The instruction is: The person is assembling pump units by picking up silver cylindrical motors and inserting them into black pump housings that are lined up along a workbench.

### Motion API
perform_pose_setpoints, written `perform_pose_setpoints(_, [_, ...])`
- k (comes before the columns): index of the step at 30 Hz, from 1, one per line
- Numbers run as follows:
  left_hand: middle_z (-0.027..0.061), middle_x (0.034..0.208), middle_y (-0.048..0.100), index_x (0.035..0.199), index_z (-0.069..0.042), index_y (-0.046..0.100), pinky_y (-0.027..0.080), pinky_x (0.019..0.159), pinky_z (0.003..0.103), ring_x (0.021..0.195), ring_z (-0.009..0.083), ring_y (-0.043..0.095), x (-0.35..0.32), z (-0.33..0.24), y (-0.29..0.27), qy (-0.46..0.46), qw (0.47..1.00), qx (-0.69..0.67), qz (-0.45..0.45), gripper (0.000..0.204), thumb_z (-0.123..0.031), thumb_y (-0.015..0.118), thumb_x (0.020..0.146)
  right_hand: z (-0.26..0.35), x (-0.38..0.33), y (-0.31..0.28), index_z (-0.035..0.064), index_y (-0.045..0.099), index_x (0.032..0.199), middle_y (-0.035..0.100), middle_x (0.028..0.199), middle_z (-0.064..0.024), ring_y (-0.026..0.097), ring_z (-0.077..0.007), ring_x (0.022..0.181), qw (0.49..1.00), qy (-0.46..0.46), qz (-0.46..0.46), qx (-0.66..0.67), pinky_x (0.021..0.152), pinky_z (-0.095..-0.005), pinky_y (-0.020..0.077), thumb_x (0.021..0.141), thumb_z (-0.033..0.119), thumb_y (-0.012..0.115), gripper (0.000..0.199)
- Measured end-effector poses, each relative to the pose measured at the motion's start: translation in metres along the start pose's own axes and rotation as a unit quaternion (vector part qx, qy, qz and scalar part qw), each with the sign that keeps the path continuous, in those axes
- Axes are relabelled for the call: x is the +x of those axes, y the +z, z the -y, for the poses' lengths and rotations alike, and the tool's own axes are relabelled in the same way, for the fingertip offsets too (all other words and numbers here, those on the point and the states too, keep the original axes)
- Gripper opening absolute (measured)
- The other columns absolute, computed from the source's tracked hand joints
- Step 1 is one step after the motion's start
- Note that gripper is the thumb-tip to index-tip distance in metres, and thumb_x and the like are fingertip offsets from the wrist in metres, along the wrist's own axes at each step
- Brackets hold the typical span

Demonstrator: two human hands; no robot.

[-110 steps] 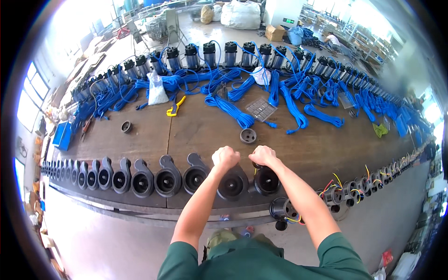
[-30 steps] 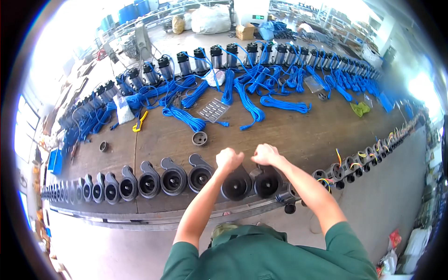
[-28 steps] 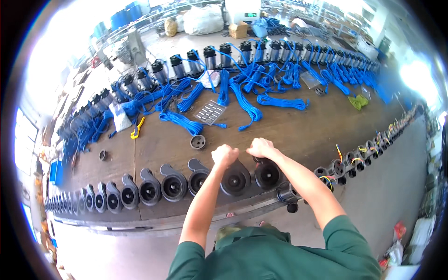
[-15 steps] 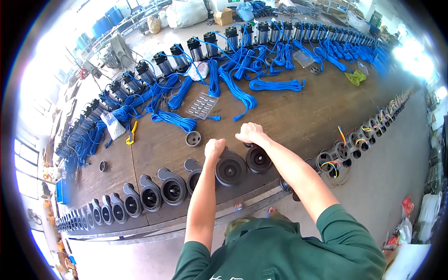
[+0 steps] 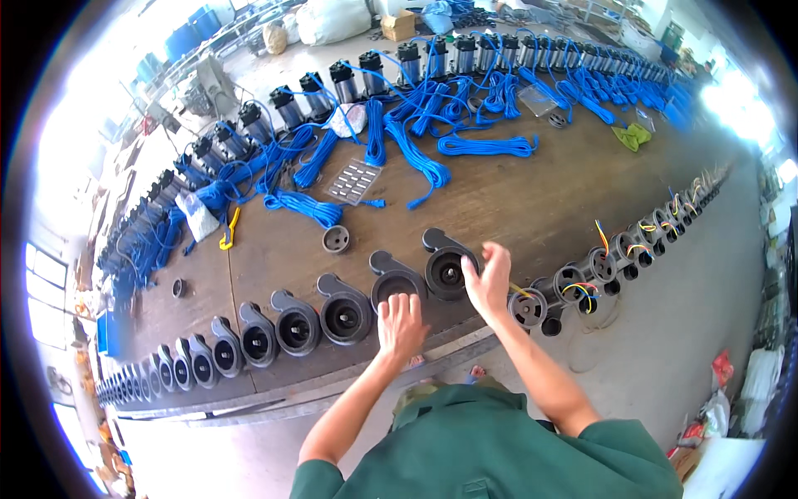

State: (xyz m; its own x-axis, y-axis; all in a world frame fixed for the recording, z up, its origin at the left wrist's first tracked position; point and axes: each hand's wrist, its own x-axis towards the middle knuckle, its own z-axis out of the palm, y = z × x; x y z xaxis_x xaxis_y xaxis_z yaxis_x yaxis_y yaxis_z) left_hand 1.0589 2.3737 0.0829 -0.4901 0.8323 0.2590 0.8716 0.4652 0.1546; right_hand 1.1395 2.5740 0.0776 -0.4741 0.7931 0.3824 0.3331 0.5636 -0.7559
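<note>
A row of dark grey pump housings, each with a round cup and a side spout, lines the near edge of the workbench. My left hand bends its fingers over the near rim of the second housing from the right; the fingertips are partly hidden in its cup. Beside it, at the right end of the row, sits another pump housing with a shaft in its middle. My right hand is at this housing's right rim, with thumb and fingers apart and the thumb closest to the cup.
Motors with bundled blue cables curve along the far side. A loose dark disc, a sheet of small parts and a yellow-handled tool lie on the bench. Round parts with coloured wires line the right edge.
Both hands have come off the spouts of the two rightmost housings and moved nearer my body. My right hand has shifted right and its fingers have spread. The view has shifted slightly.
</note>
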Motion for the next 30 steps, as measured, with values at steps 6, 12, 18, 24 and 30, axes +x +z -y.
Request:
perform_pose_setpoints(6, [0.0062,0.082,0.063,0.081,-0.012,0.058,0.042,0.082,0.043,0.089,0.027,0.061,0.001,0.006,0.049,-0.036,0.997,-0.017,-0.065,0.028,-0.016,0.081,0.064,-0.025,-0.039,0.009,-0.0103,0.037,0.135,0.062,0.105,-0.0234,0.067,-0.0385,0.087,0.973,0.177,0.125,-0.082,0.077,-0.0471,0.0552,0.091,0.042,0.073,0.078])
perform_pose_setpoints(12, [0.0049,0.077,0.059,0.077,-0.012,0.055,0.041,0.076,0.042,0.082,0.0263,0.059,0.0,0.005,0.059,-0.069,0.983,-0.014,-0.168,0.028,-0.015,0.079,0.062,-0.035,-0.015,0.021,-0.0027,0.064,0.074,0.062,0.06,-0.0091,0.065,-0.0171,0.051,0.866,0.363,0.257,0.227,0.04,-0.0316,0.0453,0.09,0.026,0.066,0.033])
perform_pose_setpoints(18, [0.0045,0.074,0.057,0.074,-0.013,0.053,0.041,0.073,0.041,0.079,0.0252,0.058,-0.001,0.004,0.055,-0.048,0.982,-0.034,-0.178,0.021,-0.011,0.072,0.064,-0.026,-0.017,0.009,-0.004,0.063,0.073,0.063,0.062,-0.0083,0.064,-0.0165,0.052,0.896,0.322,0.253,0.17,0.04,-0.0318,0.0427,0.088,0.019,0.062,0.028])
perform_pose_setpoints(24, [0.0153,0.094,0.063,0.096,-0.004,0.062,0.045,0.085,0.05,0.095,0.0364,0.06,-0.002,-0.021,0.021,-0.099,0.982,-0.101,-0.125,0.031,-0.011,0.08,0.071,0.024,-0.005,-0.049,-0.0052,0.057,0.119,0.069,0.075,-0.0092,0.073,-0.018,0.065,0.896,0.307,0.318,0.049,0.053,-0.0332,0.0559,0.1,0.043,0.062,0.052])
perform_pose_setpoints(30, [0.0133,0.102,0.062,0.102,-0.007,0.063,0.046,0.089,0.045,0.1,0.0317,0.059,-0.066,-0.103,0.051,0.05,0.966,-0.231,-0.104,0.037,-0.013,0.082,0.07,-0.034,-0.09,-0.192,0.0019,0.07,0.095,0.062,0.064,-0.0022,0.057,-0.0128,0.052,0.967,-0.048,0.164,0.19,0.05,-0.0278,0.0455,0.094,0.012,0.067,0.011])
